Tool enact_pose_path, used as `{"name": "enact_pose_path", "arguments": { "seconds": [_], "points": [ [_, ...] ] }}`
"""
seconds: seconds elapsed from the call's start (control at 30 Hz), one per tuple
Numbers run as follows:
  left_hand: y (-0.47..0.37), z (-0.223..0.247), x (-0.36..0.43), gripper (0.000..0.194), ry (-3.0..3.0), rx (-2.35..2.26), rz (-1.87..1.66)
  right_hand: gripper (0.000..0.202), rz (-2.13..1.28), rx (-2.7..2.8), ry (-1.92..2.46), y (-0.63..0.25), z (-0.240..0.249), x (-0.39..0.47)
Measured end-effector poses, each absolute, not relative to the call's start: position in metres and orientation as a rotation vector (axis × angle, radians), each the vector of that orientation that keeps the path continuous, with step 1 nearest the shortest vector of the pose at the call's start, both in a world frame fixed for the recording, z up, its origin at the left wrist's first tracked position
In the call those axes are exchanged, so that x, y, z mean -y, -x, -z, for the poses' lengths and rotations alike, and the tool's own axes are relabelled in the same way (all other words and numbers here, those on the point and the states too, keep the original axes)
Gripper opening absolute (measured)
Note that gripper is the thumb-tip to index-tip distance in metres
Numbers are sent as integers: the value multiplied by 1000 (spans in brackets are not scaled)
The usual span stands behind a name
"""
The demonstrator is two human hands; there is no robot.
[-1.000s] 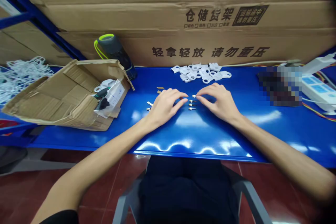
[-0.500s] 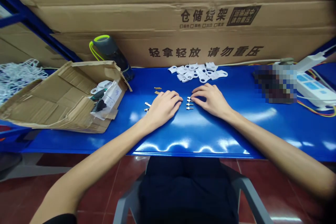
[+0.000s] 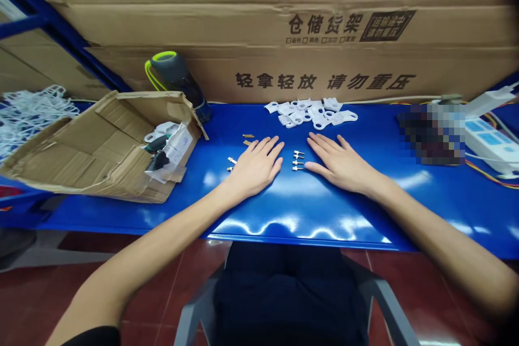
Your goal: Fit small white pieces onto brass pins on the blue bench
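Flat on the blue tabletop (image 3: 259, 211), my left hand (image 3: 258, 166) has its fingers spread and holds nothing. Small metal pieces with thin pins (image 3: 231, 161) poke out at its left, partly hidden by it. Beyond its fingertips lie little brown strips (image 3: 248, 139). My right hand (image 3: 338, 161) also rests flat with fingers stretched out. Just left of it, a short column of small silvery pin pieces (image 3: 298, 162) lies between the hands, the pins pointing right. My right thumb tip is close to the lower pieces. Farther back is a pile of white plastic parts with round holes (image 3: 312, 113).
An open cardboard box (image 3: 81, 159) at left holds a labelled plastic bag (image 3: 174, 148) and a dark-green-handled tool. A dark bottle (image 3: 182, 84) leans behind it. White cords (image 3: 34, 116) lie far left. A power strip (image 3: 490, 140) with wires sits right, beside a blurred dark object (image 3: 430, 135).
My right hand has let go of the pin pieces, moved slightly right and flattened out. My left hand's fingers have spread. The view has shifted a little.
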State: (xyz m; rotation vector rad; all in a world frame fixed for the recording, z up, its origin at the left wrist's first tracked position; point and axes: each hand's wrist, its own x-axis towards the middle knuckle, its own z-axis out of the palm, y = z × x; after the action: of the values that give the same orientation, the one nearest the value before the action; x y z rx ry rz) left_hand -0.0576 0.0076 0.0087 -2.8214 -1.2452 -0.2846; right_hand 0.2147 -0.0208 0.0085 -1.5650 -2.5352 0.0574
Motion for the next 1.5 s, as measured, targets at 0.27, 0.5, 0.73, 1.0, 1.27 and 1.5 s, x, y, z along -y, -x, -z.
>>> {"name": "enact_pose_path", "arguments": {
  "seconds": [0.27,0.5,0.73,1.0,1.27,1.5],
  "points": [
    [59,-9,-12,62,2890,1301,227,96,-115,2604,1627,-217,-3,24],
    [59,-11,-11,61,2891,1292,203,99,-155,2612,1649,-216,-7,24],
    [59,-12,-12,61,2881,1294,201,99,-170,2621,1649,-216,-6,23],
    [59,-12,-12,61,2890,1298,188,98,-180,2614,1657,-215,-7,22],
    [62,-15,-12,66,2931,1292,133,100,-198,2617,1672,-215,-9,22],
    [61,-17,-12,66,2940,1295,119,98,-205,2606,1668,-215,-10,22]
  ]
}}
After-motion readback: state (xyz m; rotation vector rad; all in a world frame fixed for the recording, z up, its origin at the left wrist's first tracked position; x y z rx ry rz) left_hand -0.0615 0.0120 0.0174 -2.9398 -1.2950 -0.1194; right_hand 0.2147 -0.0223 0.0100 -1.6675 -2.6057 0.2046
